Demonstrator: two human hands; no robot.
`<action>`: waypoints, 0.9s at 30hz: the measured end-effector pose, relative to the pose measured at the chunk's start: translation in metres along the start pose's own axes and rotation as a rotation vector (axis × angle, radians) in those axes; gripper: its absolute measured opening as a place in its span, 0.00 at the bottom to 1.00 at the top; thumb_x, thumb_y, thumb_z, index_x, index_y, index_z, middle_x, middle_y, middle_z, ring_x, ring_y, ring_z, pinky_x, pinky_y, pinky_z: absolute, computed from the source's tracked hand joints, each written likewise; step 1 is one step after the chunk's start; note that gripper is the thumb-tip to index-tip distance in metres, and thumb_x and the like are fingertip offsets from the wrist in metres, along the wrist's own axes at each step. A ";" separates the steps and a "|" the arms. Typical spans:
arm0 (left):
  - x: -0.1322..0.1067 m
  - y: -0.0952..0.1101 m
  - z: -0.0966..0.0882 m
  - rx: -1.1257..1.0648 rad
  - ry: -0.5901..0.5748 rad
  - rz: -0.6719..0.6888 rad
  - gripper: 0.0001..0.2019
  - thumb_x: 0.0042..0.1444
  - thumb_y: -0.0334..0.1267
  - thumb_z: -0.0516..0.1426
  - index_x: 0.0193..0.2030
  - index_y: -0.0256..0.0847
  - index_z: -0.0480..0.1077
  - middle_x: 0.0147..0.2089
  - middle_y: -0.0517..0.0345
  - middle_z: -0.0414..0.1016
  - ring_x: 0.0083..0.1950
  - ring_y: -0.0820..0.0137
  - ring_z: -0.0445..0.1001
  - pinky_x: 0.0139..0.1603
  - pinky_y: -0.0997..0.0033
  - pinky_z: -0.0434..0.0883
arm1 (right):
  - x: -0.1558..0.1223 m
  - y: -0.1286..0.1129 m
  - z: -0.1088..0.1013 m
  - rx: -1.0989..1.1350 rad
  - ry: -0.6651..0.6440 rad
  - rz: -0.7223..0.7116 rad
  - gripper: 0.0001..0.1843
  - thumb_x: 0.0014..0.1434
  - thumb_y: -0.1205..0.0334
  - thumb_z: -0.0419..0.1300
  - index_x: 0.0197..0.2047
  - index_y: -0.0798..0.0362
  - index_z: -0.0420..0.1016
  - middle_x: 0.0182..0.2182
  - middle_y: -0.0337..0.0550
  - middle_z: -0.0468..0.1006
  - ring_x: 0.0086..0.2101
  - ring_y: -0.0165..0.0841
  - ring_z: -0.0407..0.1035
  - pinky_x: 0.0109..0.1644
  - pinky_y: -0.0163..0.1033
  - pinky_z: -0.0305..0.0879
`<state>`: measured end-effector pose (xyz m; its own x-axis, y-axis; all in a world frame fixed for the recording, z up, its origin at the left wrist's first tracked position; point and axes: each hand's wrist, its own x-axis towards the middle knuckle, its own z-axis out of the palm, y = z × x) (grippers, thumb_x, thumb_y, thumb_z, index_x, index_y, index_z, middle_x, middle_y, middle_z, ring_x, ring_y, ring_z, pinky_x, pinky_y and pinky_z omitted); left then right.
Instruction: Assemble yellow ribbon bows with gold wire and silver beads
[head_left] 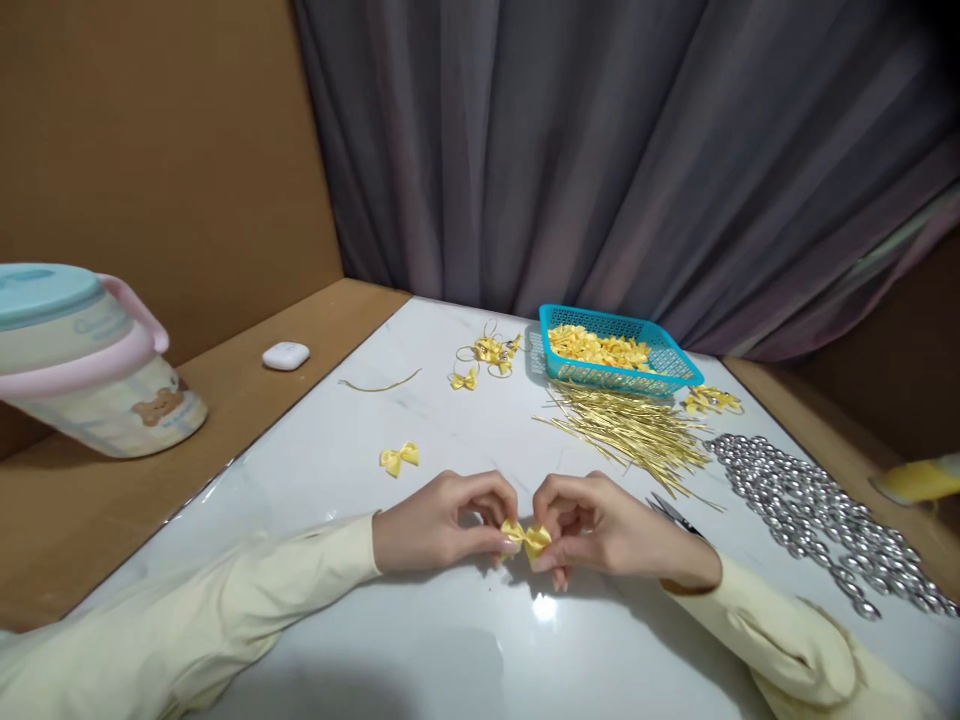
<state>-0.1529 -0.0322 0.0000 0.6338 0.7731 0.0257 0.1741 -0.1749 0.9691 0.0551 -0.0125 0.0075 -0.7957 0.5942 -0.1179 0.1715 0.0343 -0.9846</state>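
Between my two hands, just above the white tabletop, is a small yellow ribbon bow (pixel 526 537). My left hand (pixel 457 520) pinches its left loop between thumb and fingers. The right loop is pinched the same way by my right hand (pixel 592 528). Fingertips cover parts of both loops. Another yellow bow (pixel 399 458) lies on the table ahead of my left hand. Close behind my right wrist, the dark tips of scissors (pixel 675 513) show, the rest hidden under the arm.
A blue basket (pixel 622 378) of yellow bows stands at the back, gold twist ties (pixel 637 430) before it. Silver beads (pixel 817 510) spread at right. Bows with wire loops (pixel 491 352), one loose tie (pixel 381 388), a white case (pixel 286 356) and a lidded bucket (pixel 97 400) stand farther left.
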 end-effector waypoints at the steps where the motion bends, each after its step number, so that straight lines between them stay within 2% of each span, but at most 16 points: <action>1: 0.000 -0.001 0.000 -0.004 -0.007 -0.006 0.05 0.50 0.31 0.56 0.34 0.36 0.63 0.28 0.59 0.72 0.26 0.75 0.71 0.30 0.75 0.69 | 0.000 0.001 0.000 -0.008 -0.015 0.004 0.12 0.48 0.62 0.63 0.29 0.52 0.61 0.19 0.33 0.69 0.21 0.28 0.68 0.26 0.32 0.63; 6: 0.001 -0.001 -0.001 0.034 -0.033 -0.016 0.06 0.50 0.33 0.57 0.34 0.36 0.64 0.27 0.59 0.72 0.27 0.75 0.72 0.29 0.75 0.69 | 0.000 0.002 -0.002 -0.063 -0.037 -0.004 0.13 0.47 0.61 0.64 0.29 0.53 0.61 0.18 0.33 0.68 0.20 0.28 0.68 0.25 0.31 0.61; 16: 0.001 -0.004 0.001 -0.046 -0.082 -0.078 0.07 0.50 0.35 0.58 0.32 0.36 0.63 0.26 0.57 0.73 0.26 0.72 0.73 0.28 0.73 0.71 | 0.001 0.007 -0.004 0.021 -0.069 0.013 0.16 0.44 0.61 0.66 0.28 0.53 0.60 0.16 0.33 0.68 0.20 0.28 0.68 0.23 0.30 0.60; 27: 0.001 -0.004 -0.003 0.043 -0.142 -0.092 0.12 0.45 0.37 0.62 0.33 0.37 0.63 0.31 0.52 0.77 0.32 0.70 0.75 0.35 0.72 0.70 | 0.002 0.006 -0.003 0.080 -0.043 0.016 0.16 0.42 0.62 0.67 0.28 0.54 0.61 0.17 0.34 0.71 0.19 0.28 0.68 0.24 0.30 0.61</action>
<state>-0.1546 -0.0288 -0.0027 0.7133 0.6936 -0.1006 0.2666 -0.1358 0.9542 0.0565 -0.0085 0.0019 -0.8179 0.5587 -0.1372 0.1383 -0.0405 -0.9896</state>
